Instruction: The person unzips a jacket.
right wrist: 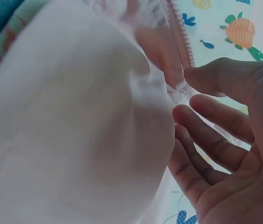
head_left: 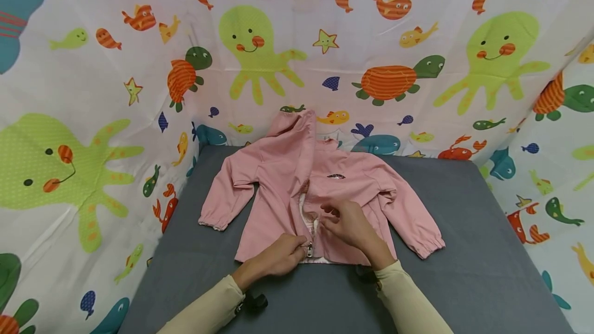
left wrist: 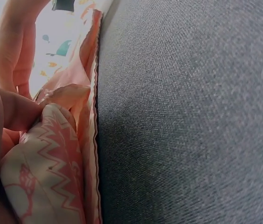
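Observation:
A pink hooded jacket [head_left: 278, 184] lies spread front up on the grey table, its sleeves out to both sides. At the hem, my left hand [head_left: 284, 255] pinches the front edge beside the metal zipper slider [head_left: 309, 249]. Its fingers bunch up the pink-and-white patterned lining [left wrist: 52, 158] in the left wrist view. My right hand [head_left: 348, 223] is over the other front panel, a little higher along the zipper. In the right wrist view its thumb [right wrist: 220, 77] stands apart from the loosely bent fingers, whose tips are at the fabric edge.
The grey tabletop [head_left: 464, 220] extends on both sides of the jacket. A white curtain [head_left: 315, 9] printed with sea animals hangs behind the table and along its left and right sides. The jacket's hood [head_left: 292, 122] reaches the back edge by the curtain.

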